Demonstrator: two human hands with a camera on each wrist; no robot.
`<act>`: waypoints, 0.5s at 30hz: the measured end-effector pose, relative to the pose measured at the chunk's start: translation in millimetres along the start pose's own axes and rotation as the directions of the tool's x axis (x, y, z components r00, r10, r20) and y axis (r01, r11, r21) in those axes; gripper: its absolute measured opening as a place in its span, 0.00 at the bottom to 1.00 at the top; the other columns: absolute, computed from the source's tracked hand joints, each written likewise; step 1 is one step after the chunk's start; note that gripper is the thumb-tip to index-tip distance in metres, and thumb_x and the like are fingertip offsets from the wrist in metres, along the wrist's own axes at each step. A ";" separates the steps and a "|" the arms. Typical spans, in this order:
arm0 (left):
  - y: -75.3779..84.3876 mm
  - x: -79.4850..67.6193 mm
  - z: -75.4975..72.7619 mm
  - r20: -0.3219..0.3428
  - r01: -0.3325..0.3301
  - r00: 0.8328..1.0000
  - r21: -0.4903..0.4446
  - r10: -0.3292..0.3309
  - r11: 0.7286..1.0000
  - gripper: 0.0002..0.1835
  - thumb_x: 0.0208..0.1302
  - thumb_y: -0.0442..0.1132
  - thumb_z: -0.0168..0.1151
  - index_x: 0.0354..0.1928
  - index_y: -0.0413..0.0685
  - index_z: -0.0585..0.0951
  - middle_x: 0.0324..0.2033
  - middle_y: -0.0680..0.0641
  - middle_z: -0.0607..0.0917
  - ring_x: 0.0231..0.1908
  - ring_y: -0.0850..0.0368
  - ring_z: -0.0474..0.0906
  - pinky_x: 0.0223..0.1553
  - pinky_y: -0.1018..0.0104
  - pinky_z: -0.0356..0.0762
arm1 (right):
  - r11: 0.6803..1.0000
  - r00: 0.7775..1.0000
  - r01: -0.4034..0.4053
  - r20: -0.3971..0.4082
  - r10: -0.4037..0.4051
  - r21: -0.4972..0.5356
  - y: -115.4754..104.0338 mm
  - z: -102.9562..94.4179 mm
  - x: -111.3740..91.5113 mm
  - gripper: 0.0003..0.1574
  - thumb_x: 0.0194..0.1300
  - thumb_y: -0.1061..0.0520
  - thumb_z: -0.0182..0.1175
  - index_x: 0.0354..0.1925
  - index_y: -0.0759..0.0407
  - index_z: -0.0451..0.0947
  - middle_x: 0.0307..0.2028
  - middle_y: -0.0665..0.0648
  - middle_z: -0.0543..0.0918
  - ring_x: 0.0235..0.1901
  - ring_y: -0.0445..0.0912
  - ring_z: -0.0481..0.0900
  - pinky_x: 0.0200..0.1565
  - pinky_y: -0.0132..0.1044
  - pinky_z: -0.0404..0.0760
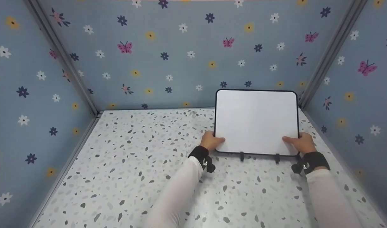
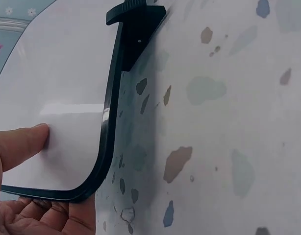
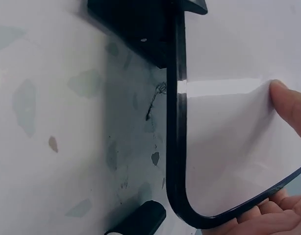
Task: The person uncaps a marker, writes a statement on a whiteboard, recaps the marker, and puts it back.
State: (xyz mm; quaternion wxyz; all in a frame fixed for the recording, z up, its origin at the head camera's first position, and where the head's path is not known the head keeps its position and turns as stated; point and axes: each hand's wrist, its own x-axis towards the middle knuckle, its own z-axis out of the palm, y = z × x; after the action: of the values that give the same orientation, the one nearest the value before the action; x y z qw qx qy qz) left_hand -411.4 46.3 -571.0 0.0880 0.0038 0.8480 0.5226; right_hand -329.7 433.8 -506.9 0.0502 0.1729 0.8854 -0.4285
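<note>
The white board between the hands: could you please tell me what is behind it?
Beyond the white board, the flowered wall and speckled surface show; fingers of the left hand and right hand curl behind its edges. Whatever the board covers cannot be seen.

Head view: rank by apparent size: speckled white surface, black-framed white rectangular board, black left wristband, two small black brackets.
1. Speckled white surface
2. Black-framed white rectangular board
3. Black left wristband
4. Two small black brackets: they look alike, so unranked between themselves.
</note>
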 end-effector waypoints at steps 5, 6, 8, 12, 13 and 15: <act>21.2 -33.2 -21.7 0.021 0.014 1.000 0.006 -0.015 1.000 0.32 0.70 0.46 0.72 0.66 0.29 0.78 0.60 0.33 0.86 0.60 0.42 0.85 0.66 0.51 0.84 | 1.000 1.000 0.014 0.022 -0.014 -0.011 -4.9 2.8 -2.5 0.62 0.77 0.36 0.62 0.79 0.84 0.51 0.77 0.84 0.61 0.77 0.75 0.63 0.79 0.67 0.65; 31.4 -46.8 -28.6 0.029 0.019 0.999 0.004 -0.019 1.000 0.31 0.70 0.44 0.71 0.67 0.29 0.78 0.61 0.32 0.86 0.61 0.40 0.85 0.67 0.49 0.83 | 1.000 1.000 0.017 0.020 -0.017 -0.006 -5.7 4.3 -2.6 0.61 0.77 0.37 0.63 0.78 0.84 0.52 0.77 0.84 0.61 0.77 0.75 0.63 0.79 0.67 0.65; 32.0 -51.3 -32.5 0.024 0.011 1.000 0.010 -0.011 1.000 0.31 0.71 0.44 0.70 0.67 0.29 0.79 0.62 0.32 0.86 0.63 0.39 0.84 0.69 0.49 0.82 | 1.000 1.000 0.018 0.014 -0.018 0.006 -8.2 8.0 -3.7 0.60 0.77 0.38 0.64 0.78 0.84 0.53 0.77 0.84 0.62 0.76 0.74 0.64 0.78 0.66 0.66; 27.1 -52.3 -41.4 0.009 0.015 1.000 0.025 -0.015 1.000 0.31 0.70 0.44 0.71 0.66 0.27 0.79 0.61 0.31 0.86 0.62 0.39 0.85 0.67 0.49 0.83 | 1.000 1.000 0.017 0.011 -0.017 0.014 -12.4 17.1 -6.5 0.59 0.76 0.39 0.65 0.77 0.83 0.55 0.75 0.83 0.65 0.74 0.72 0.68 0.76 0.65 0.70; 25.2 -52.4 -44.1 0.008 0.019 1.000 0.026 -0.020 0.999 0.32 0.69 0.44 0.71 0.66 0.26 0.79 0.60 0.31 0.86 0.61 0.39 0.84 0.67 0.49 0.83 | 1.000 1.000 0.020 0.009 -0.020 0.010 -13.4 19.7 -7.7 0.59 0.75 0.39 0.66 0.77 0.83 0.56 0.75 0.83 0.66 0.73 0.72 0.69 0.75 0.65 0.71; 20.9 -53.5 -50.1 0.011 0.022 1.000 0.019 -0.022 1.000 0.33 0.68 0.44 0.72 0.66 0.25 0.78 0.61 0.30 0.86 0.61 0.38 0.84 0.67 0.48 0.83 | 1.000 1.000 0.028 0.005 -0.028 0.002 -15.1 25.0 -10.1 0.58 0.75 0.39 0.67 0.76 0.83 0.59 0.73 0.83 0.68 0.70 0.71 0.71 0.73 0.64 0.74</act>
State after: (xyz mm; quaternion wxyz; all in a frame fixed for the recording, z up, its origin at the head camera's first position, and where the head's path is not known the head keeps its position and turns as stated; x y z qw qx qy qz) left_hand -368.2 6.2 -522.7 0.0984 -0.0019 0.8523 0.5137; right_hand -327.0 403.1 -509.0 0.0463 0.1593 0.8872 -0.4305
